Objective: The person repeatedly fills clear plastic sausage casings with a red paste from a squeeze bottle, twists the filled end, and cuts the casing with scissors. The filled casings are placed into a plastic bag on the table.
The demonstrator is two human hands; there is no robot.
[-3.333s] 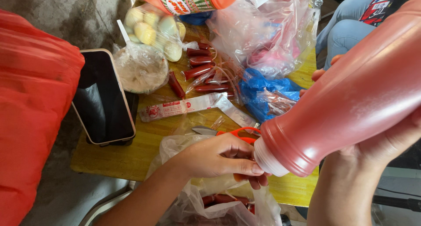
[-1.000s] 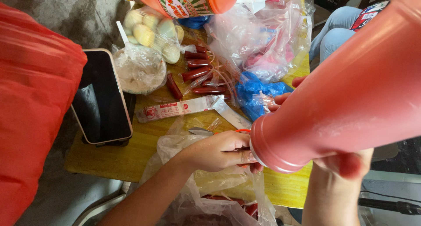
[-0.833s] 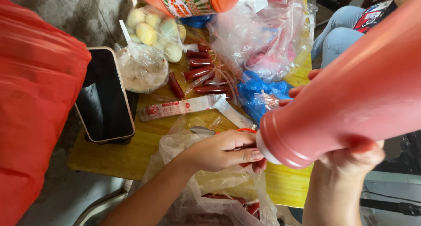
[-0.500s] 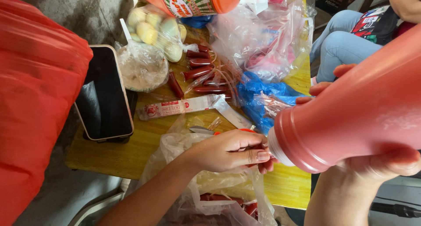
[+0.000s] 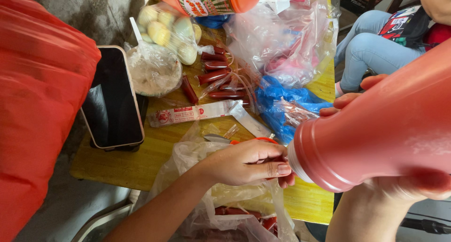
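My right hand [image 5: 408, 189] grips a big red plastic bottle [image 5: 385, 129], tipped on its side with the mouth pointing left. My left hand [image 5: 244, 163] is pinched shut on something small right at the bottle's mouth; I cannot make out what it is. Under that hand lies a crumpled clear plastic bag [image 5: 225, 202] with red filled tubes inside. Scissors with an orange handle [image 5: 221, 138] peek out just behind my left hand.
On the small yellow table [image 5: 141, 153] lie a phone [image 5: 112, 99], a long wrapper [image 5: 197, 113], red filled tubes [image 5: 216, 75], bags of pale balls [image 5: 169, 28] and white food [image 5: 152, 70], blue plastic [image 5: 282, 101]. Red cloth [image 5: 37, 106] fills the left. A seated person's jeans [image 5: 376, 40] show top right.
The red bottle has shifted right and a little down, its mouth staying at my left hand. My left hand has kept its pinch in place.
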